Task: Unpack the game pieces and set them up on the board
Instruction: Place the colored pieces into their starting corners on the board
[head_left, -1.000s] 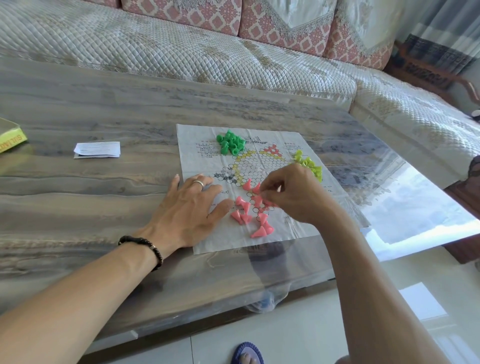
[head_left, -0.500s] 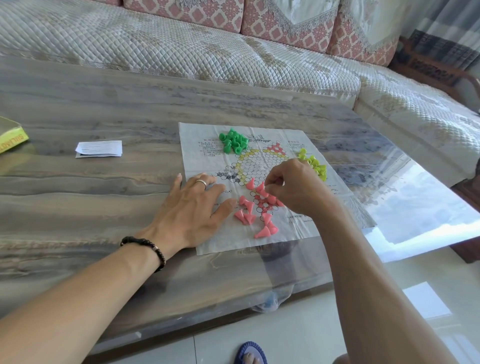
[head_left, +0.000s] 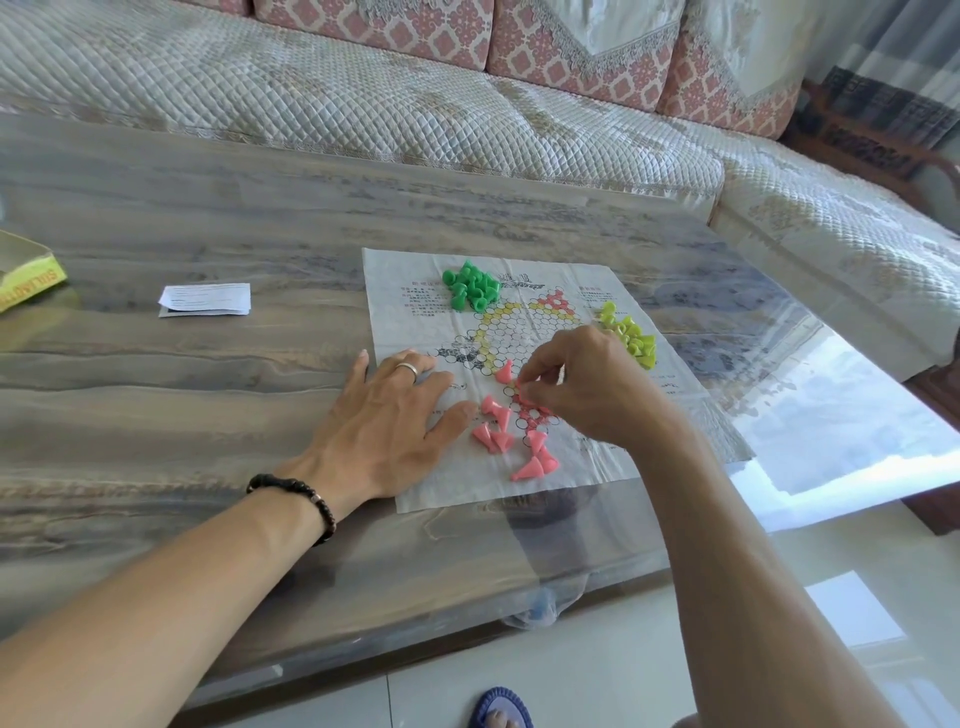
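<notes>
One pink peg (head_left: 505, 372) stands upright at the frame's centre, just above the red triangle (head_left: 535, 413) printed on the paper board (head_left: 415, 291). A second ago the right hand (head_left: 587, 389) was lower, over the loose pink pegs (head_left: 511, 441); now it has lifted slightly up-frame, its fingers (head_left: 532, 387) pinched narrow at the triangle's top edge. They seem to hold a peg there, though I cannot make it out for certain.

The left hand (head_left: 387, 421) has not moved: it lies flat with fingers spread, pressing the board's left edge onto the bench (head_left: 208, 405). The loose pink pile looks a little thinner than before, which suggests pegs are going one by one onto the red circles. Green pegs (head_left: 470, 286) near the board's top and yellow pegs (head_left: 631, 335) at its right edge sit in heaps as earlier, untouched.

So unpacking is done and placing has only begun: most pink pegs lie tipped over below centre, and two colours wait. A folded leaflet (head_left: 205, 299) and a yellow box (head_left: 26, 280) rest at the left of the frame.
</notes>
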